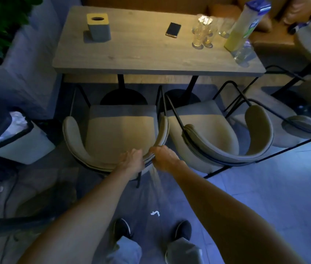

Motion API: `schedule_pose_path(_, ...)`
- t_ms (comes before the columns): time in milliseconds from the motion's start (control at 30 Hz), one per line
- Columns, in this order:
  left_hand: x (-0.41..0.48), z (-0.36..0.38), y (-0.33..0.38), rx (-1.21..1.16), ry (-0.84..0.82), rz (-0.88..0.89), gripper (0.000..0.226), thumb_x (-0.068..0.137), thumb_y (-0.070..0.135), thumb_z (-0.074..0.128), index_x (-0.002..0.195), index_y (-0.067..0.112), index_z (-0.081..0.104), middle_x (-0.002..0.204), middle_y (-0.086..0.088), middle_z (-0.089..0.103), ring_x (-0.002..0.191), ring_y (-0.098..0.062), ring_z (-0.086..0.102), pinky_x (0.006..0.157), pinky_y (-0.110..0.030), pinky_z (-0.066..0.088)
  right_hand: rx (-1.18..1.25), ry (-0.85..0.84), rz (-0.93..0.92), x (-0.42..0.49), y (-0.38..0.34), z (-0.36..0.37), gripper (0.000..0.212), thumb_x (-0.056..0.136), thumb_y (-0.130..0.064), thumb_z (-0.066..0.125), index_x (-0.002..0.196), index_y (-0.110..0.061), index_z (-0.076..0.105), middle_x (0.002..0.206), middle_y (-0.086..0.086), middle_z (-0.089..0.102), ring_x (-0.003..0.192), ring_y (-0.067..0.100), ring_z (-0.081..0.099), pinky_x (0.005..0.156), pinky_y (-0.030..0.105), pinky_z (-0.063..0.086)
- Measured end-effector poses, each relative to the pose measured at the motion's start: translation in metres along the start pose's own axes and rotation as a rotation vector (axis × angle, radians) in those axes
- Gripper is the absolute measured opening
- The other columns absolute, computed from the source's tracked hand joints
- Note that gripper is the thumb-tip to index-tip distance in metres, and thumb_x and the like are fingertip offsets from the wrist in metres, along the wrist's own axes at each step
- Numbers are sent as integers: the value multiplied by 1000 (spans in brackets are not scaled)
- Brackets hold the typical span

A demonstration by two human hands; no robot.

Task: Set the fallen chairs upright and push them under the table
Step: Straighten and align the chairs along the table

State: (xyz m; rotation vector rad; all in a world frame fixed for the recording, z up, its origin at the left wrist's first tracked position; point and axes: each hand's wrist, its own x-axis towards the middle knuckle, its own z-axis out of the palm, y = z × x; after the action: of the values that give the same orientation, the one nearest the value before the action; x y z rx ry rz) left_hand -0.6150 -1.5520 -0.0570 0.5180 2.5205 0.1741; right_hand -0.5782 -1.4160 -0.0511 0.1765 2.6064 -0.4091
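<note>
Two beige chairs with curved backrests and black metal legs stand upright at the near side of the wooden table. The left chair has its seat front under the table edge. My left hand grips the top of its backrest near the right end, and my right hand grips the same backrest just beside it. The right chair stands turned slightly, its front also at the table edge. A third chair shows at the far right, partly cut off.
On the table stand a grey tissue box, a phone, several glasses and a tall carton. A bin with a white liner sits left of the chairs. A paper scrap lies near my feet.
</note>
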Motion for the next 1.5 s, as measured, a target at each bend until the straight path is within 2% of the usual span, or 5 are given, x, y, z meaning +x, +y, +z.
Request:
schedule_pose_path(300, 28, -4, 163, 20, 52, 144, 43, 93, 28, 55, 135, 23, 50, 133, -11, 50, 126, -37, 47, 102, -49, 42, -14, 113, 111, -46, 161, -64, 39, 94, -22, 56, 133, -18, 57, 124, 14, 64, 110, 36, 62, 90, 44, 56)
schedule_pose_path(567, 47, 27, 298, 139, 104, 210, 49, 95, 18, 56, 142, 18, 44, 137, -13, 40, 131, -34, 37, 104, -42, 38, -16, -69, 161, -71, 312, -64, 63, 90, -31, 66, 148, -18, 44, 139, 12, 58, 124, 32, 57, 101, 41, 52)
schedule_pose_path(767, 56, 61, 357, 408, 17, 252, 36, 92, 12, 56, 127, 12, 53, 131, -15, 47, 123, -34, 44, 102, -41, 40, -100, -142, 198, -79, 392, -62, 52, 91, -32, 65, 138, -14, 51, 131, 16, 61, 118, 36, 60, 96, 42, 54)
schedule_pose_path(1100, 80, 99, 393, 422, -55, 151, 43, 90, 12, 59, 130, 20, 47, 133, -11, 55, 127, -35, 48, 112, -50, 24, -382, -131, 143, -60, 428, -47, 31, 93, -16, 58, 123, -18, 61, 119, 8, 70, 117, 28, 62, 116, 40, 28)
schedule_pose_path(1500, 79, 97, 385, 397, -33, 190, 45, 88, 8, 56, 128, 26, 50, 129, -10, 57, 123, -35, 49, 109, -48, 24, -558, -27, 107, -65, 418, -32, 23, 97, -18, 60, 120, -21, 65, 115, 3, 73, 110, 22, 68, 101, 31, 43)
